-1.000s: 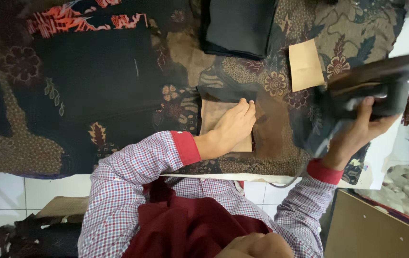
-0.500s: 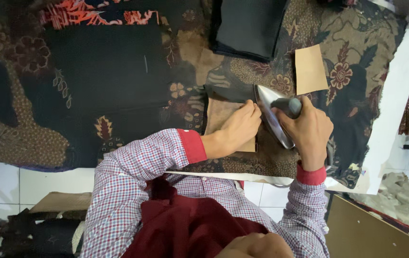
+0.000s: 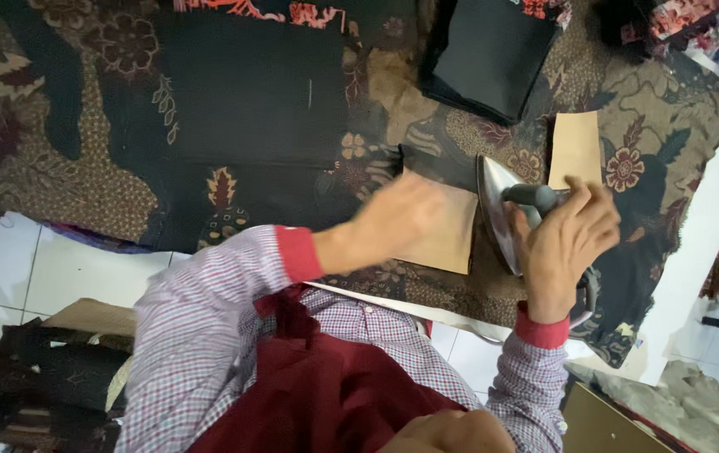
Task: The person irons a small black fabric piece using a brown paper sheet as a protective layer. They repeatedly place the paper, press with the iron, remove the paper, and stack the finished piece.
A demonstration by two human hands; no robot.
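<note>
here, right hand point(image 3: 565, 243) closed round iron point(image 3: 502, 214) handle, left hand point(image 3: 397, 222) blurred, open on tan card point(image 3: 447, 231)

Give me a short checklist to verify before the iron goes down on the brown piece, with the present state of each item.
1. Right hand grips the iron handle: ok.
2. Iron soleplate flat on the work: not ok, it is tipped on edge.
3. Left hand away from the iron's path: not ok, it lies on the brown piece, right beside the soleplate.
4. Brown piece lies flat on the patterned cloth: cannot tell, the hand covers much of it.
5. Second brown piece out of the way: ok, it lies beyond the iron.
6. Iron heat: cannot tell.
</note>
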